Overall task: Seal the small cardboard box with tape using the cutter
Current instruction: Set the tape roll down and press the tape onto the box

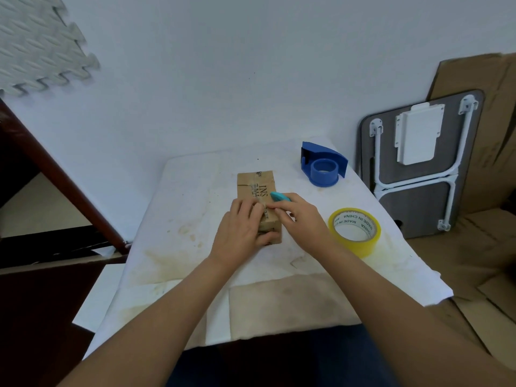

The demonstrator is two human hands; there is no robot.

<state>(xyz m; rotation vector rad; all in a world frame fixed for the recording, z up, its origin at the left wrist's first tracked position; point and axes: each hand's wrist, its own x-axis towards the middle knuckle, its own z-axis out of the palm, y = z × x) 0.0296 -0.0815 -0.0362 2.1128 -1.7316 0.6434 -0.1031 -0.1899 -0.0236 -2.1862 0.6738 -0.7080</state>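
Box [258,188] brown cardboard, oblong | left hand [242,231] pressing it flat | right hand [300,219] gripping teal cutter [280,196]

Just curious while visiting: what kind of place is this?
Probably a makeshift packing corner, not a proper workshop: flattened cardboard and a folded table lean on the wall, with a tape roll nearby.

Both forearms are bare from the bottom edge of the frame up to the wrists, with no sleeve cuff showing on either. The left hand [242,229] and the right hand [301,219] carry no glove, ring, watch or bracelet (as far as the visible sides show). Dark blue clothing [279,358] covers the lap between the arms.
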